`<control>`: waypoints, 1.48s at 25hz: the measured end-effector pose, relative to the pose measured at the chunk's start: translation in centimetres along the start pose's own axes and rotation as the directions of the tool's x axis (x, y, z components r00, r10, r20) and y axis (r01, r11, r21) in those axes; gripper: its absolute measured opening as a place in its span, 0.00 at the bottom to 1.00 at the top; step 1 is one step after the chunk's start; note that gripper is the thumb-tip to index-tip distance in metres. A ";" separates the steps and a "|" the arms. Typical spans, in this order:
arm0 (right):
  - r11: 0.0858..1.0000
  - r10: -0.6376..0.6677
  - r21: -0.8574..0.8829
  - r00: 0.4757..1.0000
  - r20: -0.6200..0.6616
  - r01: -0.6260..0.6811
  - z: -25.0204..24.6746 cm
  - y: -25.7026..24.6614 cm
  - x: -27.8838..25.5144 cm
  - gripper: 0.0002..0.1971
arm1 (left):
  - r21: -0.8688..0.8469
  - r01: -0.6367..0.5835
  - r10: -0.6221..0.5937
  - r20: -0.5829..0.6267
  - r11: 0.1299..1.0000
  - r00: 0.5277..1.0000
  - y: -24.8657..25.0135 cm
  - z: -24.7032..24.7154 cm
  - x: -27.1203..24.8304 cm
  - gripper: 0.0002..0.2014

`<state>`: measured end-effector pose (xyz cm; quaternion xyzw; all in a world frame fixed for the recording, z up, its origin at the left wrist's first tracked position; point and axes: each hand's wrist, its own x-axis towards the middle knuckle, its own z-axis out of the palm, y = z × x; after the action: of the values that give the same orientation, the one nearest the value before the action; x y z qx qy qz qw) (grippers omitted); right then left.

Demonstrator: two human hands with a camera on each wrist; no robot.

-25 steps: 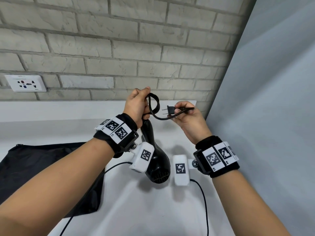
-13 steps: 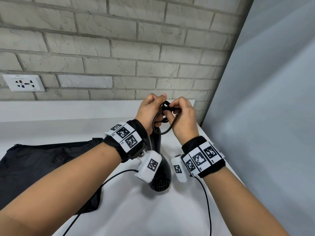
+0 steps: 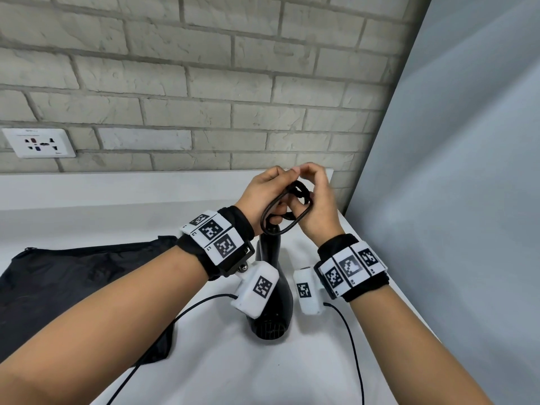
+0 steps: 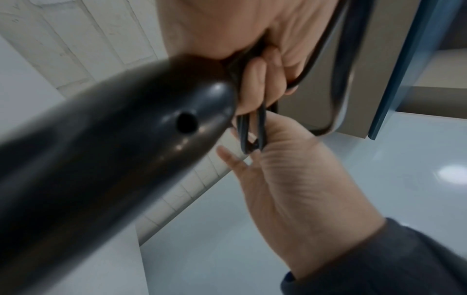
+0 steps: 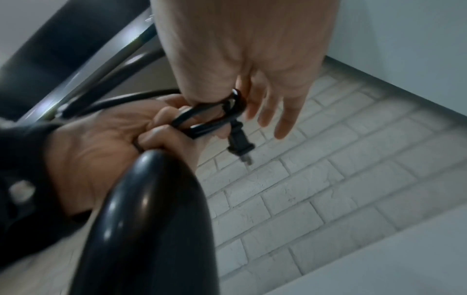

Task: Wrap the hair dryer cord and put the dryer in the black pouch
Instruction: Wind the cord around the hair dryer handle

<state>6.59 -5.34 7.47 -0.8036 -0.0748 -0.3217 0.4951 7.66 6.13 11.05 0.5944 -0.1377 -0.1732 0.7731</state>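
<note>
The black hair dryer (image 3: pixel 271 302) hangs nozzle-down over the white counter, held by its handle. My left hand (image 3: pixel 277 200) grips the handle's end together with several loops of the black cord (image 3: pixel 287 213). My right hand (image 3: pixel 304 185) is right against it and pinches the cord's last stretch at the loops. In the right wrist view the plug (image 5: pixel 238 143) sticks out below the cord (image 5: pixel 209 119), between both hands. The left wrist view shows the handle (image 4: pixel 126 149) close up and cord strands (image 4: pixel 252 129) under the fingers. The black pouch (image 3: pixel 73 282) lies flat on the counter at the left.
A white wall socket (image 3: pixel 39 143) sits on the brick wall at the far left. A grey panel (image 3: pixel 453 171) closes the right side. Thin black wrist-camera cables (image 3: pixel 355 361) trail over the counter (image 3: pixel 233 369) near me.
My right hand carried the plug end leftward to my left hand; both hands now meet at the cord loops. The dryer has stayed hanging in place.
</note>
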 end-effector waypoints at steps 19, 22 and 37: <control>0.842 0.523 -0.364 0.766 0.374 -0.397 -4.1 10.7 -4.3 0.15 | -0.001 0.005 -0.006 -0.039 1.000 0.999 1.4 -0.3 -0.2 0.18; 0.822 0.570 -0.299 0.693 0.441 -0.485 -3.9 9.7 -4.3 0.09 | 0.006 -0.001 0.001 -0.021 1.000 1.000 1.0 -0.3 -0.3 0.16; 0.978 0.204 -0.033 0.928 0.311 -0.204 -3.2 1.1 0.4 0.15 | 0.062 0.042 -0.050 0.131 0.997 0.990 1.6 -0.3 -0.6 0.16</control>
<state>5.99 -8.63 7.90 -0.8479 -0.0682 -0.1371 0.5076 7.43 6.97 12.55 0.6072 -0.1802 -0.2259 0.7401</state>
